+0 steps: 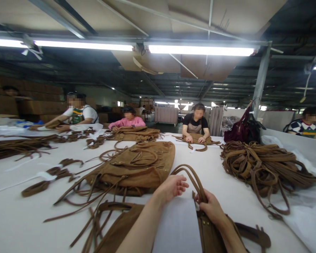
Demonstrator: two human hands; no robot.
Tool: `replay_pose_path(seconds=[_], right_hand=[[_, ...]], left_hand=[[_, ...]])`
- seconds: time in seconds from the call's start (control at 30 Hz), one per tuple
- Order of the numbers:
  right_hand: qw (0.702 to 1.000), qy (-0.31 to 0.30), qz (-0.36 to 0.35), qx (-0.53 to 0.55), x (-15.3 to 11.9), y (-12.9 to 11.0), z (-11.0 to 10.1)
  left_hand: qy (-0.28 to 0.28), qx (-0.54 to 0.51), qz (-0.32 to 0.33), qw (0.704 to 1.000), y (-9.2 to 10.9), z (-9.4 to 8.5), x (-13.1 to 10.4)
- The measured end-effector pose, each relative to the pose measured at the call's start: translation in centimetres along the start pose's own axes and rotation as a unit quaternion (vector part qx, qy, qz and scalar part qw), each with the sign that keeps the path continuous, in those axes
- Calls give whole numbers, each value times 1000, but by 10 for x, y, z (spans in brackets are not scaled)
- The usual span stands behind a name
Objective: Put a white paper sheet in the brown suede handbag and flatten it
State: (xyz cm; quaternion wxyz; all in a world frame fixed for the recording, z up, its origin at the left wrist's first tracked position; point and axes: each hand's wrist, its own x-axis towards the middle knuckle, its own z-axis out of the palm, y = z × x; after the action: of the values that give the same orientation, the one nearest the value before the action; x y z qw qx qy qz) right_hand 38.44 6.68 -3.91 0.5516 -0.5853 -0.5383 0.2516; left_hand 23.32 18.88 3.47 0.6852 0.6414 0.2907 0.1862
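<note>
My right hand [210,207] is closed round the lower end of a looped brown strap handle [193,177]. My left hand [173,187], palm turned up and fingers loosely curled apart, is beside the loop with nothing in it. Beneath my hands lies a brown bag [129,225], partly covered by a white sheet [180,225]. Small metal studs show on the bag's part near my right wrist. A dark brown strap piece [252,234] sticks out to the right of that wrist.
Stacked brown bags [147,165] lie ahead on the white table [13,211]. Right is a heap of brown straps [265,168], with a maroon bag [237,130] behind. Strap bundles [37,188] lie left. Several people are around, one working opposite [196,123].
</note>
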Motion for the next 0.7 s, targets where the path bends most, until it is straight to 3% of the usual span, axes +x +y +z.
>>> replay_pose_path(seconds=[0.07,0.17,0.37,0.53,0.63,0.7], right_hand=[[999,-34,-12,19,-3,-2,1],[997,-79,-14,22,-5,-4,0],[989,-149,-2,-25,-6,-18,-11],[989,-118,20,-91,4,-35,-18],[984,-96,54,-142,8,-51,-41],[975,-37,96,-199,-1,-68,-71]], left_hand=[[35,-99,22,994,-11,4,2],[43,-218,65,973,-14,13,5],[-37,-350,142,925,35,18,-4],[-81,-383,157,907,61,18,-8],[-17,-355,196,914,66,20,-1],[22,-336,196,921,71,24,-1]])
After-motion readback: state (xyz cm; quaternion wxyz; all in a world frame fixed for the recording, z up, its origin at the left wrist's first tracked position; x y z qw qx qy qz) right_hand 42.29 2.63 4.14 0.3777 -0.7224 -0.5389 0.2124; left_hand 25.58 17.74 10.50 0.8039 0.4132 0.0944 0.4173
